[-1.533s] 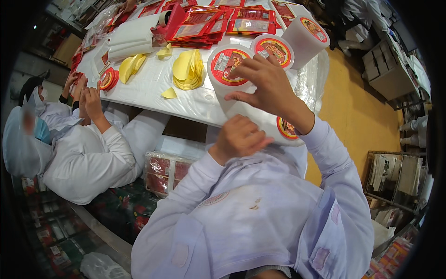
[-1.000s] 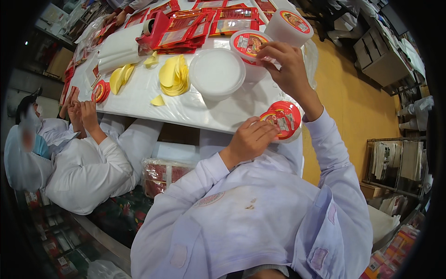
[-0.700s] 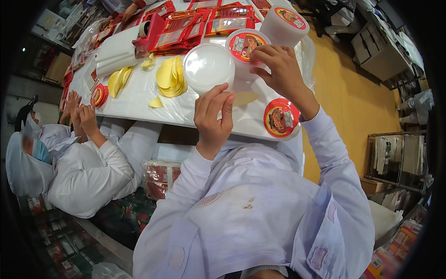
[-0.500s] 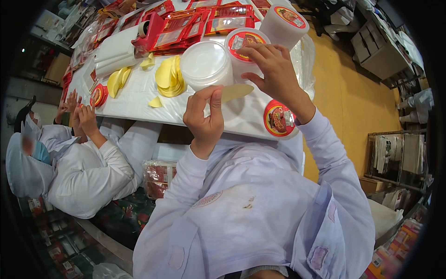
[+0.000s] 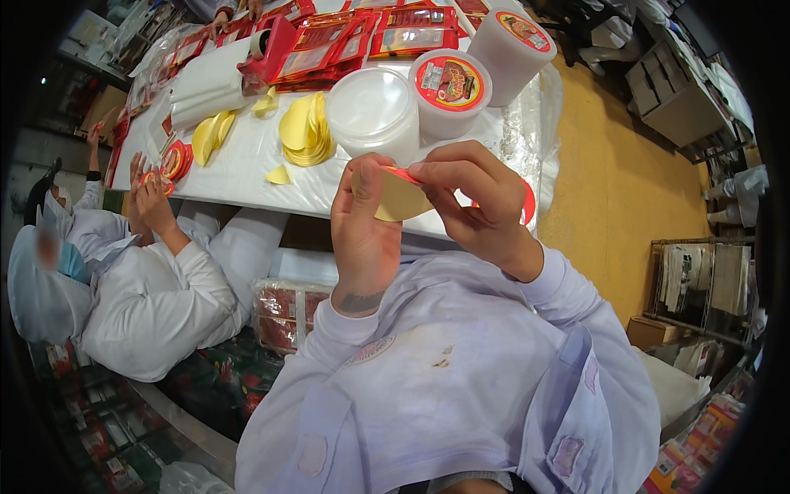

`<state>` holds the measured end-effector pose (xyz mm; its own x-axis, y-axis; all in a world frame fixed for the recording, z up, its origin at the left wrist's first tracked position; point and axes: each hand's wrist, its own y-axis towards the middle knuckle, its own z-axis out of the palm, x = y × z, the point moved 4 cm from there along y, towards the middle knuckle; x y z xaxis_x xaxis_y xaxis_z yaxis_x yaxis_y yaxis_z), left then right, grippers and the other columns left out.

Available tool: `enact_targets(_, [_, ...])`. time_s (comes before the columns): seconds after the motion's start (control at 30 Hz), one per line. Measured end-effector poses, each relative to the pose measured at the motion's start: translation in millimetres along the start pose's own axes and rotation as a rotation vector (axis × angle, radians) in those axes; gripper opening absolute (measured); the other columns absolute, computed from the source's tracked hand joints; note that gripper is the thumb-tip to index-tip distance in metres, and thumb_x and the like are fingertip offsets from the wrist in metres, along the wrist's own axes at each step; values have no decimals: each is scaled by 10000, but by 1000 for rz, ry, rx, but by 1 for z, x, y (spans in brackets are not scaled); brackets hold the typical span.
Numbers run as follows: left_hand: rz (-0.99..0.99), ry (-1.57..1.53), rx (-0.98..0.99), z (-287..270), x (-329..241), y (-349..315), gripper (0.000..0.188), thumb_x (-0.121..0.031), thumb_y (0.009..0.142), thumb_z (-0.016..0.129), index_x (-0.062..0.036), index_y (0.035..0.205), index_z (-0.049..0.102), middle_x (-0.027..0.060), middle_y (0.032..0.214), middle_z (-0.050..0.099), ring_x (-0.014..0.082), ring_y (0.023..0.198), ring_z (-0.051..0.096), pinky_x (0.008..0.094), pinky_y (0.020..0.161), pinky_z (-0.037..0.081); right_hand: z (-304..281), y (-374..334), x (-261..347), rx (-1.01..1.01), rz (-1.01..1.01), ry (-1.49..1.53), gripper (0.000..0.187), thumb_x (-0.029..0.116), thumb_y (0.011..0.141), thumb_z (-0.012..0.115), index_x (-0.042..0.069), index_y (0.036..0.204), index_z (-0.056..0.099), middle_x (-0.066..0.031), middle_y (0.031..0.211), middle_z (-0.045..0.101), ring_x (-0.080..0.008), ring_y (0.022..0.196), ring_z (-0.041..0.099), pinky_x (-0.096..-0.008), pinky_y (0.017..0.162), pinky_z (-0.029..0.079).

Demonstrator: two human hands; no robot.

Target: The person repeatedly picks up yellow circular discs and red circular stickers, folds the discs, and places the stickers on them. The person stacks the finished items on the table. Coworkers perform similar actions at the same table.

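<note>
My left hand (image 5: 362, 218) is closed on a round sticker (image 5: 401, 202), its yellowish back facing me and a strip of red front showing along the top edge. The thumb and forefinger of my right hand (image 5: 481, 202) pinch that red edge. Whether the sticker is parting from its backing, I cannot tell. Just beyond my hands stands a clear plastic tub (image 5: 372, 111) with a plain lid. Beside it is another tub (image 5: 449, 92) bearing a red round sticker on its lid. A red sticker (image 5: 528, 202) on the table is mostly hidden behind my right hand.
Yellow round papers (image 5: 306, 132) lie stacked left of the tubs. White rolls (image 5: 206, 95), a red tape dispenser (image 5: 270, 51) and red packets (image 5: 329, 41) lie farther back. A tall tub (image 5: 512, 62) stands at the right. A co-worker (image 5: 156, 288) sits at left holding red stickers.
My right hand has come down from the labelled tub to the sticker's edge. The sticker has turned, so its yellowish back shows broadly. At the far edge, another person's hands have appeared.
</note>
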<state>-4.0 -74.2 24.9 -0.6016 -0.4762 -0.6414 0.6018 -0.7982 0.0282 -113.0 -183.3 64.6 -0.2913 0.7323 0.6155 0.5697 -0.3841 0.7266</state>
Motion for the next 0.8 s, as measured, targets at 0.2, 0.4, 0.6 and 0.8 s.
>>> enact_targets(0.2, [259,246,76,25,-16,-17,282,-272,1050,617,-64,1231,557,56,1204,570,142,1075,601,317,957,497,-1,12,20,-80,63,355,262,58,787,854,15,1016,735,-69,977,710,-167,874,675,-284,738,523])
enact_targets(0.4, [460,329,159,25,-12,-18,242,-122,1022,646,-60,1238,556,71,1184,565,148,1046,599,265,898,524,-1,15,24,-103,19,396,248,8,768,839,19,1004,762,-58,918,721,-161,832,647,-281,745,512])
enact_targets(0.6, [593,314,228,24,-11,-14,270,-98,971,709,-60,1200,572,72,1103,576,158,978,606,277,866,528,-1,12,33,-146,-21,347,256,-40,759,813,30,1001,771,-51,887,714,-162,826,628,-276,719,497])
enact_targets(0.8, [648,298,226,34,-13,-14,252,-116,957,733,-63,1156,588,72,1070,583,156,957,606,272,813,522,0,13,40,-179,-47,300,256,-27,761,820,40,1003,768,-50,873,702,-167,821,623,-277,715,494])
